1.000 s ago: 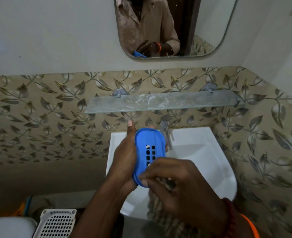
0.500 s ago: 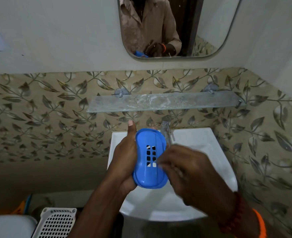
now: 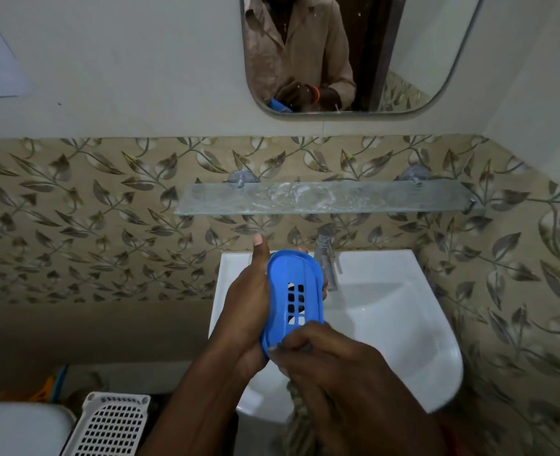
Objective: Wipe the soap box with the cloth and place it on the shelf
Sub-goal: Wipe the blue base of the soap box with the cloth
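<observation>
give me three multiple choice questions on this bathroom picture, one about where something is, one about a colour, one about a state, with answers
1. Where is the glass shelf?
A. above the tap
B. under the sink
C. on the floor

2. What colour is the soap box?
A. red
B. blue
C. white

3. What is the left hand doing?
A. resting on the sink
B. turning the tap
C. holding the soap box

Answers: 1 A, the shelf is fixed to the leaf-patterned tiles above the tap. 2 B, the slotted box is bright blue. 3 C, the left hand grips the box while the right hand presses a cloth to its near end.
</observation>
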